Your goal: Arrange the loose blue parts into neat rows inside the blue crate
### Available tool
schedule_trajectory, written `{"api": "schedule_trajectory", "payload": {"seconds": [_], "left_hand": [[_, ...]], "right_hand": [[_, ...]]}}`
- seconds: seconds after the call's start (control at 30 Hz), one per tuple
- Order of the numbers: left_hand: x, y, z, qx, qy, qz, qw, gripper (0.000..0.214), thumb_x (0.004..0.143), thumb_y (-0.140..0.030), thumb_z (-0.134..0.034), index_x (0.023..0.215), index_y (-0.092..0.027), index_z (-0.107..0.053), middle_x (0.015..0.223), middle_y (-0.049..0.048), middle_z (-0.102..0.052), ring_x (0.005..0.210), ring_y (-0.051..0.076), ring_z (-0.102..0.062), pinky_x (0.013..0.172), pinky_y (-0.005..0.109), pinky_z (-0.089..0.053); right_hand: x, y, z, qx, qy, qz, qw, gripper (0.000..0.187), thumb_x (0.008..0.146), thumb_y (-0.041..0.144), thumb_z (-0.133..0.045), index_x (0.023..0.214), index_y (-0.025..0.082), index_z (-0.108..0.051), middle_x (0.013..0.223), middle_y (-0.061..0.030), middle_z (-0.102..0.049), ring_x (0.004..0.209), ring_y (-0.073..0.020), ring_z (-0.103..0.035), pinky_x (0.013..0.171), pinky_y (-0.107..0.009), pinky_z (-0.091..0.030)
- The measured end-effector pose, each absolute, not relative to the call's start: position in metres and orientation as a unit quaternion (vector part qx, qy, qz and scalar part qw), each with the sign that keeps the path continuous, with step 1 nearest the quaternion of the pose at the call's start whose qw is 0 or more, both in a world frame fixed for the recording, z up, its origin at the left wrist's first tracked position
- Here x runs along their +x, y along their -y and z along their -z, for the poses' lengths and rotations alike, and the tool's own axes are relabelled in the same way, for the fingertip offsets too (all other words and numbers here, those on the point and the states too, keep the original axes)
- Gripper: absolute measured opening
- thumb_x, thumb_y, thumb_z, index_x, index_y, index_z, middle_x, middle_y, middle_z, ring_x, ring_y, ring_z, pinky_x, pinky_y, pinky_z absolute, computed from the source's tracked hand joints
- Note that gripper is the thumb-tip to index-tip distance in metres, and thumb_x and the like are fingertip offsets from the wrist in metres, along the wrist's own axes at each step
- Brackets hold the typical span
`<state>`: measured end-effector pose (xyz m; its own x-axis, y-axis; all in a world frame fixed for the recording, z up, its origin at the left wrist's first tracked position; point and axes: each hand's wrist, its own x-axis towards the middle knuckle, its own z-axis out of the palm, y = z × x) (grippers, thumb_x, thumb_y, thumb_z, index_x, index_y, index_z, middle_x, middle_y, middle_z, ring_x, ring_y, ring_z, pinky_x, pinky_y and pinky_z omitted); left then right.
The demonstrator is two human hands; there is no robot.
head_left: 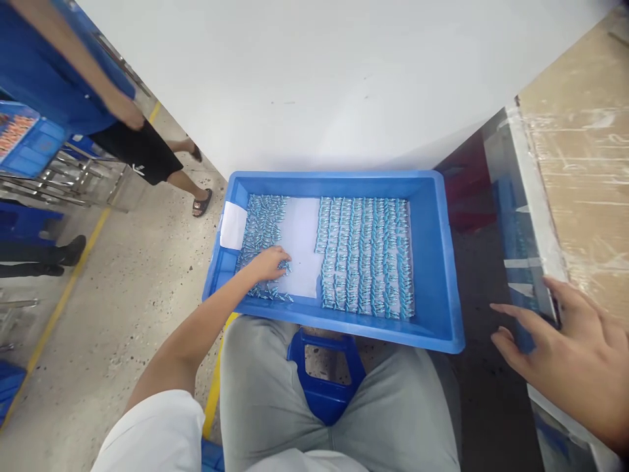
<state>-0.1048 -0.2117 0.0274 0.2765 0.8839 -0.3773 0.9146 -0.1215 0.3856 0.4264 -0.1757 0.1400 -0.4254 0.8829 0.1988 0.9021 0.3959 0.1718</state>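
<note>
A blue plastic tray [339, 321] rests across my lap. Inside it, small light-blue pieces [366, 255] stand in neat rows on a white sheet [301, 242] toward the right. More of these blue pieces [263, 216] are heaped loosely on the left side, too small to name. My left hand [269, 264] reaches into the tray at the edge of the loose heap, fingers curled around a few pieces that show at the fingertips. Off to the right of the tray, my right hand [565, 341] is raised with fingers apart and nothing in it, near the edge of a cardboard box.
A white panel [334, 78] rises behind the tray. The taped cardboard box [584, 144] is at the right. A blue stool [327, 393] shows between my legs. At the left, a person in a blue shirt [49, 72] stands by another blue tray [42, 147] holding orange pieces.
</note>
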Motion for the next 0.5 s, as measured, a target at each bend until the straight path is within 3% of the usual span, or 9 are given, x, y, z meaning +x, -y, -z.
{"api": "schedule_trajectory", "payload": {"seconds": [0.2, 0.5], "left_hand": [[-0.085, 0.212, -0.021, 0.760, -0.596, 0.064, 0.251, 0.027, 0.087, -0.019, -0.063, 0.111, -0.019, -0.075, 0.113, 0.0116, -0.066, 0.108, 0.025, -0.064, 0.099, 0.036, -0.049], [-0.058, 0.202, -0.010, 0.725, -0.641, 0.043, 0.248, 0.031, 0.093, -0.033, -0.062, 0.120, -0.019, -0.070, 0.113, 0.0104, -0.067, 0.108, 0.024, -0.065, 0.101, 0.036, -0.049]], "right_hand": [[0.425, 0.174, -0.143, -0.530, 0.838, 0.129, 0.038, 0.044, 0.089, 0.055, -0.050, 0.097, 0.024, -0.080, 0.157, -0.0020, -0.033, 0.119, -0.0383, -0.056, 0.073, -0.042, -0.046], [0.425, 0.176, -0.143, -0.528, 0.838, 0.130, 0.038, 0.041, 0.090, 0.052, -0.051, 0.097, 0.023, -0.080, 0.157, -0.0024, -0.032, 0.121, -0.0387, -0.055, 0.074, -0.041, -0.044]]}}
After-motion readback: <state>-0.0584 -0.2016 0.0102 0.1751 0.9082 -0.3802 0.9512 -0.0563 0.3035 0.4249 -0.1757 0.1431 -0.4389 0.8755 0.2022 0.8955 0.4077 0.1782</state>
